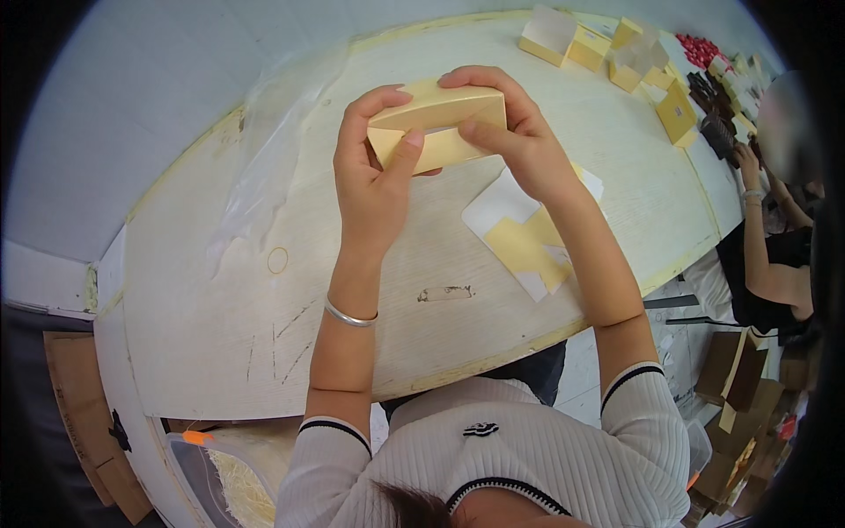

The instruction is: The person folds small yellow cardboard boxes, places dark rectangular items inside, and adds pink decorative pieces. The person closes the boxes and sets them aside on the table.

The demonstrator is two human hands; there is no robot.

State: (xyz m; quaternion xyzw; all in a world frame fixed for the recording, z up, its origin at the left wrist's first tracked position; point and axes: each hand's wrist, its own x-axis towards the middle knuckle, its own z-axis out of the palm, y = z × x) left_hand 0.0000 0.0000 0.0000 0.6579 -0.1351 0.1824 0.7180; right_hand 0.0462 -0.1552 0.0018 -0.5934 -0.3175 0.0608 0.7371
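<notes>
Both hands hold a small pale yellow cardboard box (444, 112) above the far middle of the table. My left hand (372, 167) wraps its left end, thumb pressed on the near panel. Around the right end curls my right hand (519, 132), its thumb on the same edge. A narrow gap shows between the box's panels, near the thumbs. Below my right forearm lies a flat, unfolded yellow and white carton blank (515, 242) on the table.
Clear plastic film (264, 167) lies along the table's left side, near a rubber band (278, 260). Several yellow boxes (588, 48) stand at the far right. A co-worker's hand (748, 167) is among dark items there. A bin of pale shredded filler (238, 484) sits below the near edge.
</notes>
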